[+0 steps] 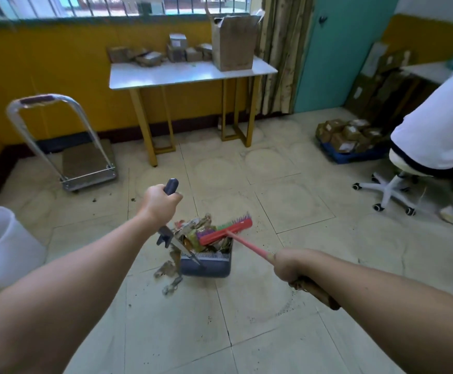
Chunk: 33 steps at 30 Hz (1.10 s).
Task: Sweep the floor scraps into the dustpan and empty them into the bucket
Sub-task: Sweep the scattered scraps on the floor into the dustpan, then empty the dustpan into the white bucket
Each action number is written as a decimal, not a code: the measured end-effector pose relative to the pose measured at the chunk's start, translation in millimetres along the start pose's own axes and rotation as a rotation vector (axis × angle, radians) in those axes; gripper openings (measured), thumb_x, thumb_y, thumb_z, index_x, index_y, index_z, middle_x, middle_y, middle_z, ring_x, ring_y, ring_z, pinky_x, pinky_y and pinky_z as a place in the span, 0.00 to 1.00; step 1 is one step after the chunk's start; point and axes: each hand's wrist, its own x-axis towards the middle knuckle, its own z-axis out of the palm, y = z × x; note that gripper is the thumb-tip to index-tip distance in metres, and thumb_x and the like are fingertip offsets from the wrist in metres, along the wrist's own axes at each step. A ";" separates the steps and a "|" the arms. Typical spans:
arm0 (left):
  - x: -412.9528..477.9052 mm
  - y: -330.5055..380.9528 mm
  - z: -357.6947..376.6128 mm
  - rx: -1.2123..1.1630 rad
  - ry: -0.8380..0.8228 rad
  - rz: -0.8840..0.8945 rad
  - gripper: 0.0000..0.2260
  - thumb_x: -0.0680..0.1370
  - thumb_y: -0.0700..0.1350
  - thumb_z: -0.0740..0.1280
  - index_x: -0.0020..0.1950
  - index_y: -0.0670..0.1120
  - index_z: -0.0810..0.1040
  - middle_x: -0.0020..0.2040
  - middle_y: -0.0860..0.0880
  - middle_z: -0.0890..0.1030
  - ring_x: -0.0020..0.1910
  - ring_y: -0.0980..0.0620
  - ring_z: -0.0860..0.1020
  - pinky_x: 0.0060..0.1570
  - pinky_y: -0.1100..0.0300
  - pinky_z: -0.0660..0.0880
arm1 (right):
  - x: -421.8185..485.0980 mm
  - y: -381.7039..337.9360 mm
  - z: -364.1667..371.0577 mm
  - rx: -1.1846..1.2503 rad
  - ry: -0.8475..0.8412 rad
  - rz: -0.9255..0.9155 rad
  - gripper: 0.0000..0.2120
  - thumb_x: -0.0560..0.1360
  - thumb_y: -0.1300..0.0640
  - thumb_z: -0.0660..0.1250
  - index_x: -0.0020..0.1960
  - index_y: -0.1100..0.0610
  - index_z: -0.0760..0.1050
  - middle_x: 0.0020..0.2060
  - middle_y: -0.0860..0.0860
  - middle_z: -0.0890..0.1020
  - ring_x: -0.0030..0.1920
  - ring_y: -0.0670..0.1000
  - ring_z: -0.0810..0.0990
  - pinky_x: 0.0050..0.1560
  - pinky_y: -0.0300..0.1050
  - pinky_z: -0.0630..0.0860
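My left hand (160,202) grips the dark grey handle of the dustpan (206,267), which stands on the tiled floor in the middle of the view. My right hand (291,267) holds the pink stick of the broom, whose red head (225,233) presses against a heap of crumpled scraps (195,233) at the dustpan's mouth. A few scraps (167,269) lie on the floor just left of the dustpan. The white bucket (1,247) stands at the left edge, partly cut off.
A platform trolley (85,163) is parked at the back left. A white table on yellow legs (190,72) carries cardboard boxes by the wall. At the right, a person in white sits on a wheeled chair (389,191) beside stacked parcels (346,136).
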 end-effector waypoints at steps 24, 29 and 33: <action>-5.5 -49.0 -264.8 0.036 0.526 0.049 0.11 0.79 0.50 0.63 0.46 0.43 0.77 0.39 0.44 0.79 0.35 0.47 0.76 0.34 0.57 0.73 | -55.2 -252.2 -51.6 -0.092 0.266 -0.281 0.24 0.78 0.63 0.59 0.73 0.62 0.60 0.39 0.56 0.74 0.30 0.48 0.74 0.31 0.37 0.73; 1.1 -86.0 -338.8 0.070 0.623 0.075 0.10 0.79 0.47 0.64 0.45 0.41 0.76 0.34 0.48 0.74 0.33 0.50 0.72 0.30 0.60 0.64 | -67.7 -336.0 -46.1 -0.104 0.264 -0.355 0.24 0.78 0.64 0.60 0.72 0.62 0.61 0.40 0.56 0.75 0.30 0.48 0.74 0.28 0.37 0.73; 8.7 -119.1 -392.8 0.052 0.693 0.053 0.11 0.80 0.49 0.64 0.45 0.42 0.75 0.33 0.47 0.73 0.35 0.47 0.73 0.29 0.61 0.64 | -72.3 -402.6 -46.3 -0.129 0.268 -0.409 0.22 0.78 0.63 0.60 0.71 0.63 0.63 0.41 0.56 0.76 0.30 0.48 0.74 0.28 0.37 0.72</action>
